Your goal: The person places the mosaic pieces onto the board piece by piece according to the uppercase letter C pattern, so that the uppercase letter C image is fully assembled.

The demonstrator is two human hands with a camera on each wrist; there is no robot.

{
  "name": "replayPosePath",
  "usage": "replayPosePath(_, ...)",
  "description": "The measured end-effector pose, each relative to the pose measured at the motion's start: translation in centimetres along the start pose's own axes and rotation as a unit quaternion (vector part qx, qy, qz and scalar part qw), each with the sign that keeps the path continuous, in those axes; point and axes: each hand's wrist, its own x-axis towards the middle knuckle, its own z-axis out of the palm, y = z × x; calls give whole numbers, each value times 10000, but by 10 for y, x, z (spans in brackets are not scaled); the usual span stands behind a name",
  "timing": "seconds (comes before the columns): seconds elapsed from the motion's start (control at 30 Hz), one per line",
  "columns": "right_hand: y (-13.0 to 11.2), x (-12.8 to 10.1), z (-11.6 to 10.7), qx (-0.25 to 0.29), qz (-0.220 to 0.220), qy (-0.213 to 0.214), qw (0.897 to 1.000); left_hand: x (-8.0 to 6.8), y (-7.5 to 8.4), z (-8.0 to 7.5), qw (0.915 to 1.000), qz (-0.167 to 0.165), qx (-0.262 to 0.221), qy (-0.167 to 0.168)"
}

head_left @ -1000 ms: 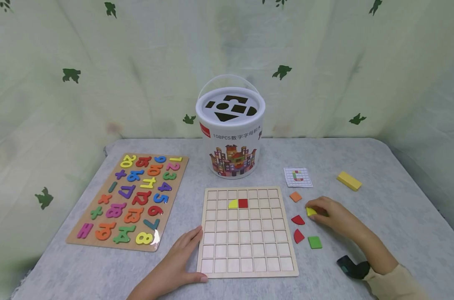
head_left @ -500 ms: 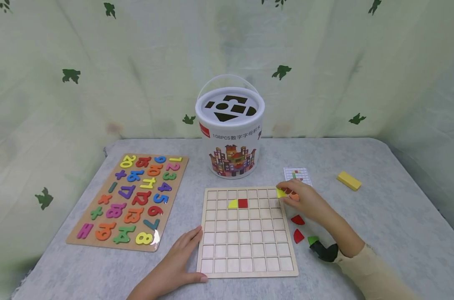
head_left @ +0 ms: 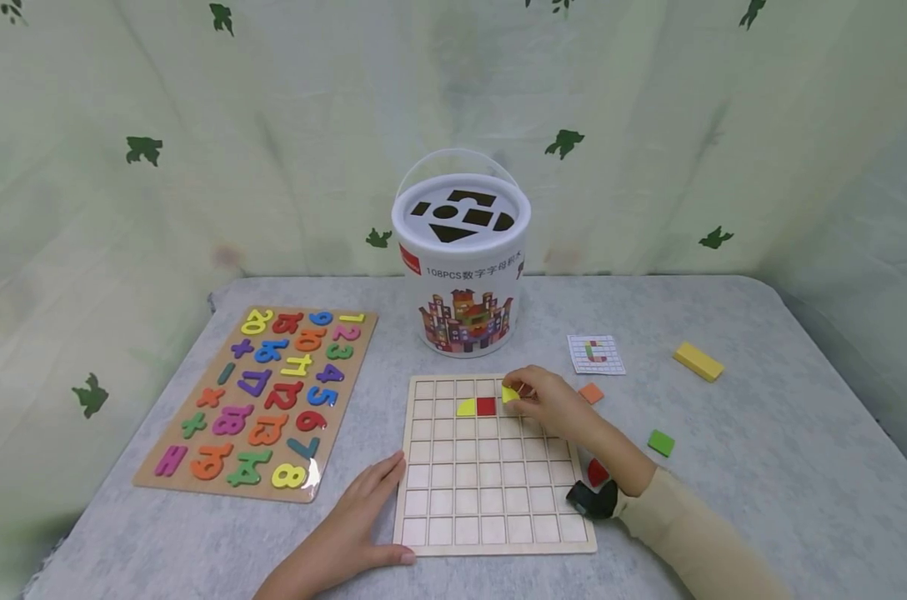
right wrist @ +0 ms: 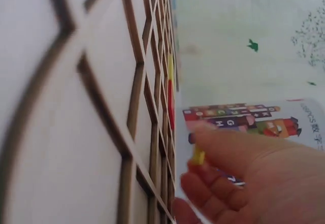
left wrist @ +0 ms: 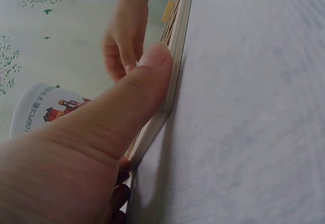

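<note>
My right hand (head_left: 547, 402) pinches a yellow quarter-circle tile (head_left: 509, 394) between thumb and fingertips, over the upper part of the wooden grid board (head_left: 491, 549). In the right wrist view, this yellow tile (right wrist: 198, 156) shows edge-on at the fingertips. Left of it, a red square tile (head_left: 486, 407) and another yellow quarter-circle tile (head_left: 465, 407) lie side by side in cells of the second row. My left hand (head_left: 358, 518) rests against the board's lower left corner, fingers along the left side and thumb (left wrist: 156, 56) on the front edge.
Right of the board lie an orange square (head_left: 592, 393), a green square (head_left: 661, 443) and a red quarter-circle (head_left: 597, 473). Behind are a pattern card (head_left: 597, 355) and a yellow block (head_left: 699, 362). A white bucket (head_left: 461, 275) stands at the back, a number puzzle (head_left: 269, 400) at left.
My right hand has carried the yellow quarter-circle leftward from the table to over the board. The green square has shifted back and right. My left hand has stayed put.
</note>
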Motion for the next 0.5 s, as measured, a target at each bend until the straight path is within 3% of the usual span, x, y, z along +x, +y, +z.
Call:
replayPosePath(0.23,8,2,9,-196,165,-276,9993,1,0,-1,9999,-96,37,-54)
replayPosePath(0.5,9,1,11,-206,153,-193,9995,1,1,-2,9998,-141,59,-112)
